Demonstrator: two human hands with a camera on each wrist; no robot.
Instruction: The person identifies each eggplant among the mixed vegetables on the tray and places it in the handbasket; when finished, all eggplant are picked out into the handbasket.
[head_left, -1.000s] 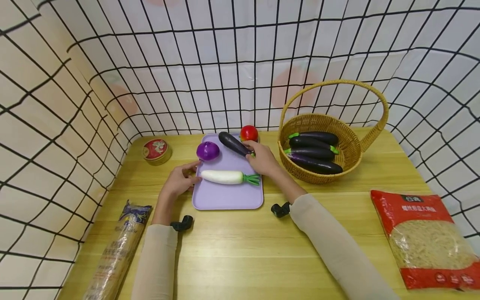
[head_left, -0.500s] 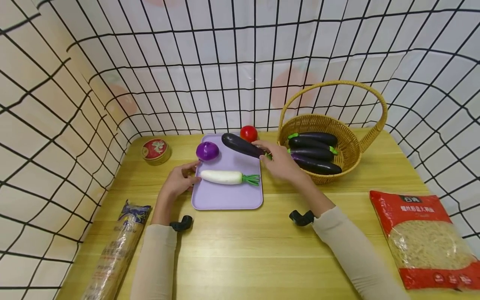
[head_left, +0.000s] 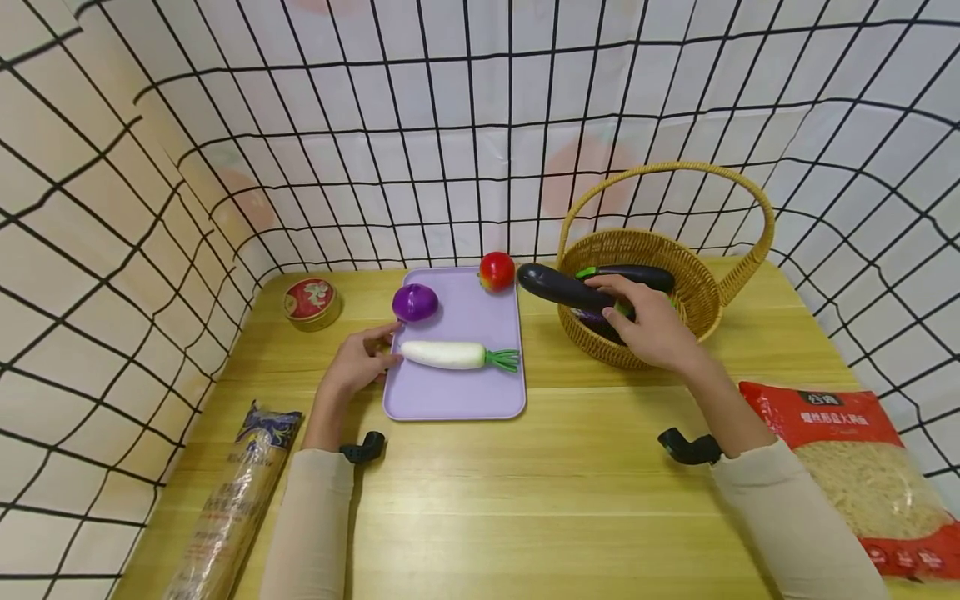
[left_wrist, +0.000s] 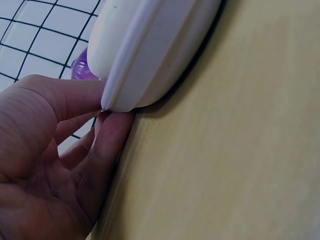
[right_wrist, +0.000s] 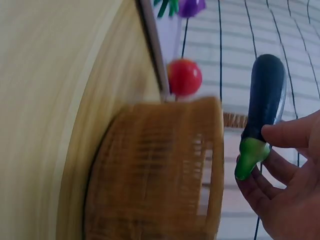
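My right hand [head_left: 651, 327] holds a dark eggplant [head_left: 557, 286] by its stem end, over the left side of the wicker basket [head_left: 708, 296]. In the right wrist view, thumb and fingers pinch it near the green cap [right_wrist: 251, 155], above the basket's rim. Other eggplants [head_left: 651, 276] lie inside the basket, partly hidden behind this hand. My left hand [head_left: 356, 360] pinches the left rim of the lilac tray [head_left: 457, 398], thumb on top and a finger below in the left wrist view. On the tray lie a white radish [head_left: 444, 354] and a purple onion-like vegetable [head_left: 416, 302]; a red tomato [head_left: 497, 272] sits at its back right corner.
A round red and gold tin [head_left: 312, 302] stands at the back left. Long packaged noodles [head_left: 236, 492] lie at the left, a red bag of pasta [head_left: 862, 475] at the right. The basket's tall handle [head_left: 675, 165] arches up. Behind the table hangs a black grid-patterned cloth [head_left: 450, 150].
My right hand has lifted the eggplant off the tray and carried it right, over the basket. The left hand has stayed at the tray's rim.
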